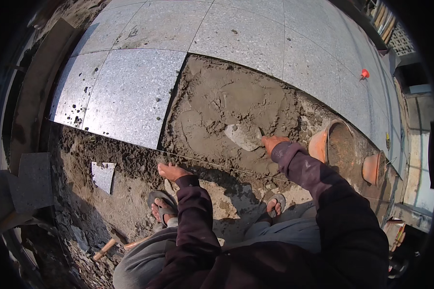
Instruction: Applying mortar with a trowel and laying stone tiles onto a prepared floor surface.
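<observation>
My right hand (274, 143) grips a trowel, and its mortar-smeared blade (244, 137) lies on the wet mortar bed (217, 101). This grey-brown bed fills a gap bordered by laid speckled tiles. My left hand (172, 172) is closed low over the dirt, just below the near corner of the closest laid tile (130, 96). Whatever its fingers may hold is hidden. A taut string (212, 164) runs along the near edge of the tile and bed, between my two hands.
Two orange buckets, a large one (319, 144) and a smaller one (370, 168), stand at the right. A red cone-shaped piece (364, 74) sits on the far right tiles. A broken tile piece (102, 176) and a hammer (108, 243) lie left of my feet. A board (33, 96) borders the left.
</observation>
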Tool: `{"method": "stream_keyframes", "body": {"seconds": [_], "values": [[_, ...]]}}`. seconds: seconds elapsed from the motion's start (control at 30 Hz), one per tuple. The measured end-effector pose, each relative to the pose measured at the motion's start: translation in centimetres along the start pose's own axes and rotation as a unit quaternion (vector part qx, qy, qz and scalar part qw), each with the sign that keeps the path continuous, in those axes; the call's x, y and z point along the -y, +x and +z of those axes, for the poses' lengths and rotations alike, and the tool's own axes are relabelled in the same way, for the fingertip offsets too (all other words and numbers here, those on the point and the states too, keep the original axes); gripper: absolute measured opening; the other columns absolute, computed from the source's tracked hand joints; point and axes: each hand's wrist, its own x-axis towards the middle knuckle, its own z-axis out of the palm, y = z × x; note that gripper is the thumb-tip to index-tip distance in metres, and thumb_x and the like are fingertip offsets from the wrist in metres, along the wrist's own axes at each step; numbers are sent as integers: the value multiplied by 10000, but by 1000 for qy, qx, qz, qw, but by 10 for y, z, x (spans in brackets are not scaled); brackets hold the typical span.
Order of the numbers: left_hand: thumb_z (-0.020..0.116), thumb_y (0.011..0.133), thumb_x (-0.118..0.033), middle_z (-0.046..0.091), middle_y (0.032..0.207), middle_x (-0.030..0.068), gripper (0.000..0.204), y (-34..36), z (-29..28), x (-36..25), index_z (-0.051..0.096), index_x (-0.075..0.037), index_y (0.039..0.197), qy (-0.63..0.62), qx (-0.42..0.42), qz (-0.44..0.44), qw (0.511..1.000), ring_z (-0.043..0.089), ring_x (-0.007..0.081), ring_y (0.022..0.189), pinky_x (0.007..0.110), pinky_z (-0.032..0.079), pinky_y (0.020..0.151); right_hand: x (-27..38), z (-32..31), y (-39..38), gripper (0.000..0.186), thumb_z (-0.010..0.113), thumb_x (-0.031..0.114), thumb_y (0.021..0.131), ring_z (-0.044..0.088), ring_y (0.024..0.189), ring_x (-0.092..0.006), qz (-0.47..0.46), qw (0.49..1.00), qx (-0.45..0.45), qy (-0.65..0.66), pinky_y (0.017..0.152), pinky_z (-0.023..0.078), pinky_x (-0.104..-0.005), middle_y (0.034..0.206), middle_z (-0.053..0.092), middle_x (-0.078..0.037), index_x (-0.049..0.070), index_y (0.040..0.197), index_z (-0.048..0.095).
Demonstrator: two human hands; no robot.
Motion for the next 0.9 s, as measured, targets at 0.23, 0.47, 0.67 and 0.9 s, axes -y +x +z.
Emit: {"method": "stream_keyframes", "body": {"seconds": [0.23, 0.47, 0.67, 0.9], "values": [[354, 855, -260, 377, 1127, 177, 409, -18, 13, -36, 354, 42, 1130, 101, 100, 191, 971, 395, 261, 1013, 347, 301, 873, -15, 7, -42, 379, 541, 92, 732, 561, 826, -325, -13, 995, 96, 15, 686, 450, -434, 926, 557, -187, 6, 1086, 435], [356, 842, -263, 387, 1086, 128, 410, -79, 55, -48, 324, 12, 1145, 17, 243, 194, 950, 382, 229, 1011, 330, 290, 867, 75, 10, 29, 325, 478, 101, 759, 590, 783, -287, -34, 991, -97, 84, 669, 457, -417, 881, 595, -160, 16, 1071, 453], [353, 852, -270, 430, 967, 96, 370, -73, 82, -55, 354, -10, 1114, -5, 264, 198, 944, 430, 180, 844, 319, 338, 749, 12, -51, 36, 311, 566, 53, 712, 550, 916, -279, 68, 995, -27, 65, 689, 460, -414, 1021, 539, -156, 17, 1016, 511], [378, 852, -254, 378, 1097, 141, 407, -43, 120, -44, 329, 25, 1144, -15, 292, 121, 949, 408, 220, 994, 330, 317, 861, -20, 39, 19, 425, 569, 253, 734, 527, 907, -323, 192, 957, 129, 176, 769, 428, -395, 1032, 516, -194, -15, 1052, 483]]}}
